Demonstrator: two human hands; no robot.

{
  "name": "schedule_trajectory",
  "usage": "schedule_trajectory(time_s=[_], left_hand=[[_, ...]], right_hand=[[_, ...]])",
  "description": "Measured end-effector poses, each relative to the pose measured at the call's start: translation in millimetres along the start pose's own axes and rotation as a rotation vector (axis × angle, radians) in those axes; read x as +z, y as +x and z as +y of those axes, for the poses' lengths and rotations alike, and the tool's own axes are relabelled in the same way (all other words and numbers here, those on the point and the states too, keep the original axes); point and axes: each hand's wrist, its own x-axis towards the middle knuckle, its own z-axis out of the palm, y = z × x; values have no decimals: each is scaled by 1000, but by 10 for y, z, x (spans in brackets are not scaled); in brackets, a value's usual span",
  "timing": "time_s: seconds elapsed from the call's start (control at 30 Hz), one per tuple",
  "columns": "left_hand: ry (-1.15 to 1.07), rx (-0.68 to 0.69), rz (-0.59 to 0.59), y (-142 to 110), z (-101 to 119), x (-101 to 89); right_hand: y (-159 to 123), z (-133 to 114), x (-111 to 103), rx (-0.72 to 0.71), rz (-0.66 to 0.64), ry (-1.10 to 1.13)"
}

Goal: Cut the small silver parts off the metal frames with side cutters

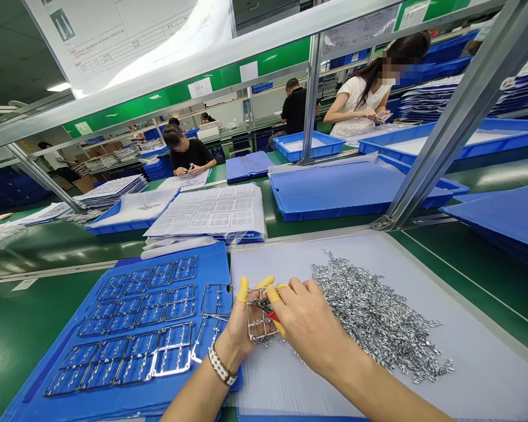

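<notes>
My left hand (pixel 240 322), in yellow finger cots, is closed around the edges of a small rectangular metal frame (pixel 256 338) with crossbars and links. My right hand (pixel 303 310), also in yellow finger cots, is closed on a red-handled tool (pixel 273 316); its dark end meets the frame, and its exact kind is mostly hidden. Small silver links (pixel 378 310) are heaped on a white sheet (pixel 426 281) to the right. Several similar frames (pixel 136 310) fitted with links lie in rows on a blue board (pixel 215 264) to the left.
Behind the work area are a stack of wrapped frames (pixel 211 211), a blue tray (pixel 334 187) and a slanted metal post (pixel 449 117). A paper sheet (pixel 127 41) hangs overhead. Across the bench, a person (pixel 361 97) and another person (pixel 189 152) handle small parts.
</notes>
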Motion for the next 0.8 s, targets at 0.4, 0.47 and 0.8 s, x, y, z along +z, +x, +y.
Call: schedule_trajectory(time_s=[0.4,0.47,0.8], left_hand=[[28,4,12,-4,5,-32],[3,-32,-32,6,17,-58],[19,-91,-82,5,16,-59]], right_hand=[[-65,88,-11,68,20,63],[-125,156,10,118,13,72],[-171,134,79,124,-92,24]])
